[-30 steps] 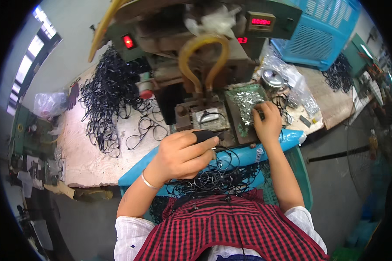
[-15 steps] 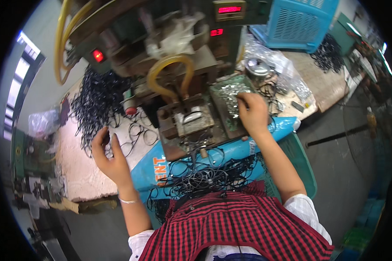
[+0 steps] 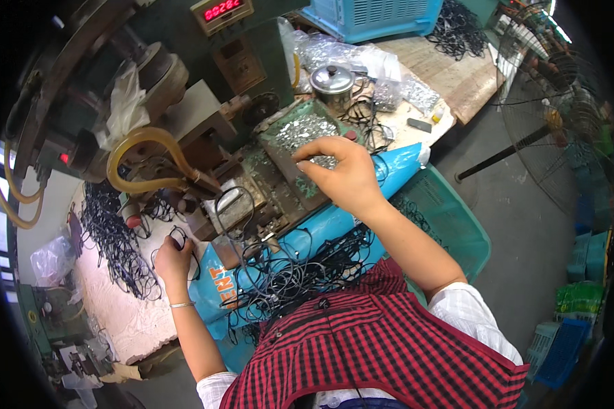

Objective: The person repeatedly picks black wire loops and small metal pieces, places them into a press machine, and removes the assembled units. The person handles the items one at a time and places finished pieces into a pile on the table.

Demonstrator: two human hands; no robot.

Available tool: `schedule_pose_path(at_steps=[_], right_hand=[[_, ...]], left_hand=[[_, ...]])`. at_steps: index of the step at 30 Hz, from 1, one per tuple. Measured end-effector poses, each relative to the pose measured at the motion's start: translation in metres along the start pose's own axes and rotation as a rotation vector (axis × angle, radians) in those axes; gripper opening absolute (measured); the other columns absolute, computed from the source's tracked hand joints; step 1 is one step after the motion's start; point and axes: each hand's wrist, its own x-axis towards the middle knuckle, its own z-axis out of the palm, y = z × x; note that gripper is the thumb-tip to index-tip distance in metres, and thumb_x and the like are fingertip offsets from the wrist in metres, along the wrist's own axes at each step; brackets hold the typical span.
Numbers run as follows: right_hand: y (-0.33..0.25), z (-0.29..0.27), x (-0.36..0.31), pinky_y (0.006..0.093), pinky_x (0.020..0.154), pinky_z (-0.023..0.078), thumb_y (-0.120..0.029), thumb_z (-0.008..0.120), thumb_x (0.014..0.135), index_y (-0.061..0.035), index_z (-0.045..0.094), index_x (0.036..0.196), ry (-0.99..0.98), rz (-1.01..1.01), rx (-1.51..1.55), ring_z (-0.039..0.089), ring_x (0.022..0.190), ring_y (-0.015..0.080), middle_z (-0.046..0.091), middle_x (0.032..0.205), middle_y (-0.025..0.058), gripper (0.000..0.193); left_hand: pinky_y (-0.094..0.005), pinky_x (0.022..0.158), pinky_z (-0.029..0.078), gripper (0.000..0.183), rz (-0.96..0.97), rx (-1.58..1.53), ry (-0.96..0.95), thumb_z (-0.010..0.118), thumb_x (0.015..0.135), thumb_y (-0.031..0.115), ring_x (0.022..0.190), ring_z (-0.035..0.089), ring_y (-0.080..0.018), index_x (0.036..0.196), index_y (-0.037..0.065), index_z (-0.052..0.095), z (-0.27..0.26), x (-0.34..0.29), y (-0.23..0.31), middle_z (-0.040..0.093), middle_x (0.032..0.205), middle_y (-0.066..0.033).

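My left hand [image 3: 174,258] is closed at the table's edge, pinching a thin black cord [image 3: 178,236] that loops about its fingertips. My right hand [image 3: 344,174] hovers over a green metal tray [image 3: 265,135] of small shiny metal pieces [image 3: 307,129]. Its thumb and forefinger are drawn together in a pinch; whatever sits between them is too small to make out. Left of the tray stands the press's metal work block [image 3: 235,208], with a black cord lying looped across it. A tangle of black cords [image 3: 300,273] rests on the blue plastic sheet before me.
A green press [image 3: 242,61] with a red display and a yellow hose [image 3: 143,133] rises ahead. Black cords [image 3: 109,232] heap at the left. Beyond the tray stand a lidded metal pot [image 3: 332,80] and a blue crate [image 3: 368,17]. A green basket [image 3: 467,238] and a fan [image 3: 535,109] are right.
The view has swung to the right. My left hand has gone from spread fingers to a pinch on a black cord. My right hand stays by the tray, its fingers now raised from the metal pieces.
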Motion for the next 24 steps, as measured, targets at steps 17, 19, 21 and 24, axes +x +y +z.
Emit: schedule_pose_path(at_steps=[17, 19, 21, 24], right_hand=[[-0.073, 0.082, 0.014, 0.0233, 0.084, 0.05, 0.003, 0.073, 0.082, 0.0069, 0.052, 0.131, -0.216, 0.117, 0.633, 0.064, 0.091, 0.0078, 0.071, 0.091, 0.0053, 0.053], [-0.079, 0.084, 0.008, 0.0246, 0.086, 0.05, 0.004, 0.072, 0.083, 0.0068, 0.052, 0.131, -0.19, 0.11, 0.623, 0.064, 0.09, 0.0089, 0.071, 0.092, 0.0057, 0.053], [-0.078, 0.082, 0.009, 0.0258, 0.09, 0.049, 0.004, 0.071, 0.083, 0.007, 0.052, 0.131, -0.157, 0.154, 0.618, 0.065, 0.096, 0.0113, 0.072, 0.095, 0.0073, 0.052], [-0.089, 0.072, -0.004, 0.0315, 0.101, 0.046, 0.003, 0.067, 0.085, 0.0034, 0.05, 0.137, -0.198, 0.097, 0.615, 0.06, 0.122, 0.0189, 0.071, 0.111, 0.013, 0.055]], left_hand=[[-0.0414, 0.081, 0.063, 0.017, 0.671, -1.54, 0.663, 0.054, 0.103, -0.001, 0.104, 0.063, -0.0216, 0.119, 0.001, 0.052, -0.168, -0.043, 0.103, 0.06, 0.116, -0.0128], [-0.0396, 0.082, 0.064, 0.015, 0.666, -1.621, 0.665, 0.054, 0.103, -0.001, 0.104, 0.064, -0.0218, 0.118, -0.001, 0.052, -0.163, -0.033, 0.104, 0.061, 0.115, -0.0131], [-0.0389, 0.083, 0.064, 0.014, 0.649, -1.552, 0.678, 0.054, 0.103, -0.002, 0.104, 0.064, -0.0219, 0.117, -0.001, 0.053, -0.163, -0.028, 0.107, 0.061, 0.114, -0.0131], [-0.039, 0.085, 0.062, 0.016, 0.643, -1.571, 0.673, 0.059, 0.098, -0.005, 0.096, 0.067, -0.0243, 0.112, -0.001, 0.054, -0.167, -0.039, 0.109, 0.065, 0.103, -0.0152]])
